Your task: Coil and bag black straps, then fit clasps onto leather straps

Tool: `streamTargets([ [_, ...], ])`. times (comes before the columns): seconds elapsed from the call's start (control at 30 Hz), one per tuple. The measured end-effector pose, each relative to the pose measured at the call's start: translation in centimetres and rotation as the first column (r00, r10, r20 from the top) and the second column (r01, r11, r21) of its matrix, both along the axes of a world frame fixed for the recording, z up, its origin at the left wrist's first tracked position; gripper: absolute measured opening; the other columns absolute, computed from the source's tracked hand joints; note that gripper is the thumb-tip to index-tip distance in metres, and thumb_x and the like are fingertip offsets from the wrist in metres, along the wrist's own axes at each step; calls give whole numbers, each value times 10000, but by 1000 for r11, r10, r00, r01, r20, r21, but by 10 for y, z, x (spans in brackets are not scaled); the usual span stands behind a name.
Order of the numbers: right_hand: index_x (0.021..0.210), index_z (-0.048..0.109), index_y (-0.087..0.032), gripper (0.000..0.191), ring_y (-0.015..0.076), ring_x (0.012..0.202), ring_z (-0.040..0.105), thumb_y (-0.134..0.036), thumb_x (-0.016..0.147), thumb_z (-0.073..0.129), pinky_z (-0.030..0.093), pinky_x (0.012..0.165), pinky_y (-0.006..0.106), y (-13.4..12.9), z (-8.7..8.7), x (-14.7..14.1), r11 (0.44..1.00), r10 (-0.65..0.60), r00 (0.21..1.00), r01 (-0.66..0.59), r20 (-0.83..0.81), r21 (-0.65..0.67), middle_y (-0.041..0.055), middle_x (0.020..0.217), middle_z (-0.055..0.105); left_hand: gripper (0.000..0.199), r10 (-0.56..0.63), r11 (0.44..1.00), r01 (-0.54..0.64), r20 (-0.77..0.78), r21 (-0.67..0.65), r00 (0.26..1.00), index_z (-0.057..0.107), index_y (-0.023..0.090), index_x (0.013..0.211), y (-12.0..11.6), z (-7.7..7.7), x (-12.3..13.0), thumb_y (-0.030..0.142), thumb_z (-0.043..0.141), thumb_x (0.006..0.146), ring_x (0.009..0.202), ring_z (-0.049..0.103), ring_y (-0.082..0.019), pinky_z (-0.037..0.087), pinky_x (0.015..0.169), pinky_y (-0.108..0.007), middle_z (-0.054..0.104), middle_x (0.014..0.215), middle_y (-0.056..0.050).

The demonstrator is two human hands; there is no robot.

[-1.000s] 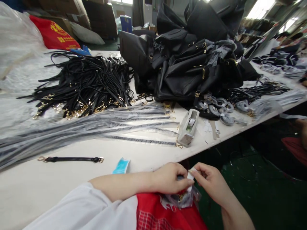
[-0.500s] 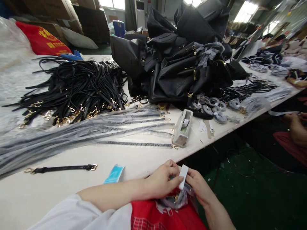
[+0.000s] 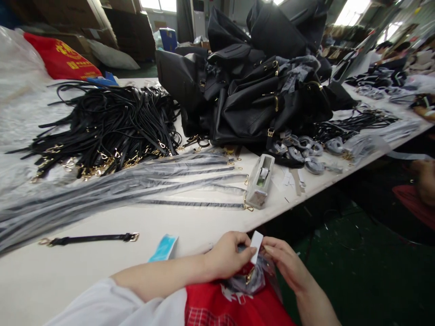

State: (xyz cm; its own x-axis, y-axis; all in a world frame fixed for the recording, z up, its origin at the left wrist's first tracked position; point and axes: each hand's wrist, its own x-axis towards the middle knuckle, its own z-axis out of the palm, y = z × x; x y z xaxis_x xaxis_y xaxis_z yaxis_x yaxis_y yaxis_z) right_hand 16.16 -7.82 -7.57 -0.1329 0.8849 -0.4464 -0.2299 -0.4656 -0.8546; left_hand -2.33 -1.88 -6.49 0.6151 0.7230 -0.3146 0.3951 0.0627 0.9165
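Over my lap, my left hand (image 3: 231,254) is closed, its thumb pressing a small white strip (image 3: 257,246) against a coiled strap (image 3: 249,283). The strap is wrapped in clear plastic, and a gold clasp shows on it. My right hand (image 3: 287,265) is just right of the strip, its fingertips pinched together at the plastic. What lies between those fingertips is hidden. On the table beyond the hands stands a grey tape dispenser (image 3: 260,181). A blue and white packet (image 3: 163,247) lies near my left forearm, with a short black strap (image 3: 93,238) further left.
Plastic-wrapped straps (image 3: 163,181) stretch across the table, below a heap of black straps (image 3: 112,122). Black bags (image 3: 251,104) are piled at the back. Wrapped coils (image 3: 306,149) and paper scraps (image 3: 295,180) lie right of the dispenser. Other people sit at far right.
My right hand has shifted slightly right and its fingers have drawn back from the strip. The white strip has moved a little left with my left thumb.
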Motion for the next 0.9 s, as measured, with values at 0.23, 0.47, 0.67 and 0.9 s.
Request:
streamTargets([
  [0.23,786,682,-141,329,126,630,545,-404,688,852,416,623,238,6,-1,4,997,73,994,-71,84,-18,9,685,662,304,-2,1000,1,67,15,998,519,167,1032,-5,3,3,354,628,819,682,564,-138,419,634,-253,641,795,4],
  [0.47,701,575,-176,327,128,586,504,-420,705,792,381,553,239,7,5,3,986,157,956,-165,247,11,-16,642,597,319,-73,996,71,23,48,997,521,178,1054,-7,7,2,366,625,819,741,591,-151,444,686,-274,678,872,-21],
  [0.67,720,650,-201,177,178,662,561,-306,862,641,414,623,284,0,22,-4,961,105,790,-237,605,143,20,712,632,382,-123,882,158,109,-443,987,542,169,940,3,-3,1,408,716,698,572,571,-137,459,584,-279,651,688,3],
  [0.9,1495,411,-279,627,256,1326,488,-235,892,580,399,1119,376,-19,41,-5,780,57,446,-578,893,239,80,1454,513,375,194,714,91,321,-694,927,642,110,904,25,4,0,276,728,578,468,526,-82,402,491,-205,660,635,-20],
])
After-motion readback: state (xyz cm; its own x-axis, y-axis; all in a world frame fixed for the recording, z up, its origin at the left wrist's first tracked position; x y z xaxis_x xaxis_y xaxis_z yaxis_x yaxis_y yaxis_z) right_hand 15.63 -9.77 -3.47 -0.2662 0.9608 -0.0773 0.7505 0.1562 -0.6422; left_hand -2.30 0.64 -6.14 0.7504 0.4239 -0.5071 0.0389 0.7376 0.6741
